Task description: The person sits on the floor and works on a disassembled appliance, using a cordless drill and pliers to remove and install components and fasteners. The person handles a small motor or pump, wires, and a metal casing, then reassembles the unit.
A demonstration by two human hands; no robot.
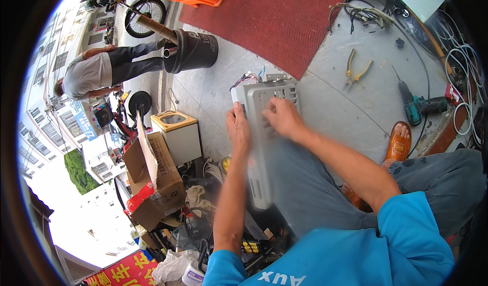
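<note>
A long grey slotted appliance housing (260, 179) rests against my bent legs, its far end pointing away from me. My left hand (238, 129) grips the left side of this housing, thumb up near the far corner. Over the slotted face, my right hand (284, 117) is closed in a pinch; whatever is between its fingertips is hidden. Thin coloured wires (247, 77) stick out at the housing's far end, beside a small metal bracket (277, 77).
Yellow-handled pliers (351, 72) and a teal cordless drill (414, 108) lie on the floor to the right. Tangled cables (363, 12) are beyond. A red mat (269, 27), black bucket (195, 52) and cardboard box (162, 174) stand around. Another person (94, 75) is at far left.
</note>
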